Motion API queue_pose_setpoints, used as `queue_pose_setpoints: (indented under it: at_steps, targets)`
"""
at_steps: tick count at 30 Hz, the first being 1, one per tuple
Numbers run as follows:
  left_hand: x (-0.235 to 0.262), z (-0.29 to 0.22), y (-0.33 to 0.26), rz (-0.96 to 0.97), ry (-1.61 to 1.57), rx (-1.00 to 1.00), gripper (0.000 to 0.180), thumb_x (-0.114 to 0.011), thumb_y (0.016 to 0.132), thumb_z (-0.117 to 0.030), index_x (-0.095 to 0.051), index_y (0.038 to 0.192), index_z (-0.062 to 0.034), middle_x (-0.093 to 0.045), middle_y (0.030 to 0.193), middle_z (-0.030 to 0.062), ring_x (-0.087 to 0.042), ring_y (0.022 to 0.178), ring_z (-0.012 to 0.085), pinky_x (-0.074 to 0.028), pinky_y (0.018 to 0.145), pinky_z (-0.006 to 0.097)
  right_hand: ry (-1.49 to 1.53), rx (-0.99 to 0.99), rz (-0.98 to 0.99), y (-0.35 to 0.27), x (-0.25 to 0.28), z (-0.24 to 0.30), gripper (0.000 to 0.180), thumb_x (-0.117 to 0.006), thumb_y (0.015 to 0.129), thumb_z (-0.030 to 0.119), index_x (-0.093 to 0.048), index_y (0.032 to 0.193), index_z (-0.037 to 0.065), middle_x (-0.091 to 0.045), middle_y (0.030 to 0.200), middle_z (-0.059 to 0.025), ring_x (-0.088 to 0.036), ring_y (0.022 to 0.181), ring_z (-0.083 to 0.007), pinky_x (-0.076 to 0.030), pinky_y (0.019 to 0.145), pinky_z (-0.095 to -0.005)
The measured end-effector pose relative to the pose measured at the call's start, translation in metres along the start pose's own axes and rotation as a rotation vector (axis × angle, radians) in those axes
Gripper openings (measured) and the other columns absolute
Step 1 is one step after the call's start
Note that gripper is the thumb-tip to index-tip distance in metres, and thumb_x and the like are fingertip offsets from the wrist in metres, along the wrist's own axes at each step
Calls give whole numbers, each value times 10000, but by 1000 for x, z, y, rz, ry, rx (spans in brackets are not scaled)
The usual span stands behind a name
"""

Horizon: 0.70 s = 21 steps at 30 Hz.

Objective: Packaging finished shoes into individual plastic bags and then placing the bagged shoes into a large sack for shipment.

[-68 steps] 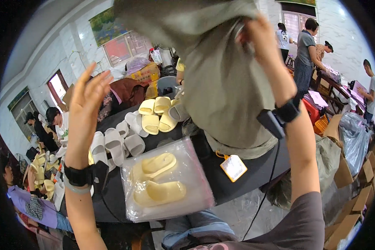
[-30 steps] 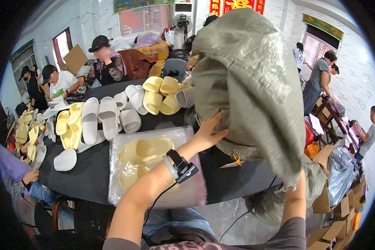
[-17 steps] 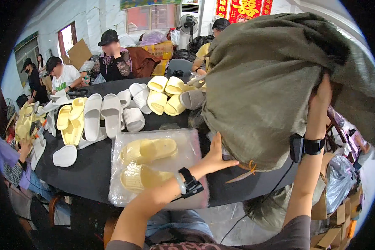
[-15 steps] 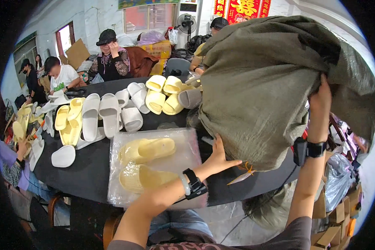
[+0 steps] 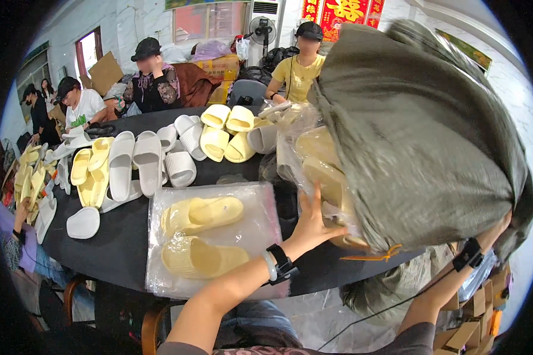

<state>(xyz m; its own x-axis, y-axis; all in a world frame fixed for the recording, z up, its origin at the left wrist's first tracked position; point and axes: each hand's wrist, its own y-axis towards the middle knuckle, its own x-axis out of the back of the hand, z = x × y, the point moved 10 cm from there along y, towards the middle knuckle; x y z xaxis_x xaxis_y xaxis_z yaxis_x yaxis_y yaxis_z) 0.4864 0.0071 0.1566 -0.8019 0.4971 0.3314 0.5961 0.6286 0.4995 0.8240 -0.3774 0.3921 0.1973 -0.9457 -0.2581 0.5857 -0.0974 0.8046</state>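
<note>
A large dark green woven sack is tilted over the right side of the black table. My right hand is closed on its gathered end at the right. From the sack's mouth come yellow slippers in clear plastic wrapping. My left hand has its fingers spread and rests against these wrapped slippers. A thin orange strip shows under the sack's lower edge; its kind is unclear. Left of my left hand, a clear plastic bag lies flat, with a pair of yellow slippers on it or inside.
Loose grey slippers and yellow slippers cover the far and left parts of the black table. Several people sit around it, one in a yellow shirt. Cardboard boxes and another sack stand on the floor at right.
My right hand has moved down and outward with the sack's end. The sack has swung right, uncovering wrapped yellow slippers beside my left hand and the person in yellow behind.
</note>
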Motion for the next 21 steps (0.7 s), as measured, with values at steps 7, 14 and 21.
queue_pose_setpoints:
  at_steps: [7, 14, 21]
  targets:
    - [-19, 1, -8, 47, -69, -100, 1346, -889, 663, -326, 81, 1552, -37, -92, 1456, 442, -165, 1373, 592, -258, 1155, 518, -406, -86, 95, -12, 193, -134, 388, -569, 934, 166, -588, 1211, -106, -637, 1207, -178, -642, 999, -255, -544, 838, -363]
    - [-5, 41, -19, 30, 47, 39, 1372, -898, 650, -426, 71, 1558, -78, 14, 1504, 393, -114, 1415, 550, -231, 1177, 501, -31, -514, -67, -205, 179, -198, 510, -558, 882, 177, -542, 1268, -156, -597, 1267, -237, -617, 1094, -323, -494, 957, -392]
    - [6, 64, -41, 119, 159, 170, 1397, -901, 645, -437, 85, 1544, -23, 87, 1553, 349, 68, 1414, 573, -120, 1165, 611, -71, -611, -32, -289, 187, -187, 432, -511, 896, 89, -538, 1280, -105, -587, 1299, -195, -579, 1154, -288, -445, 997, -361]
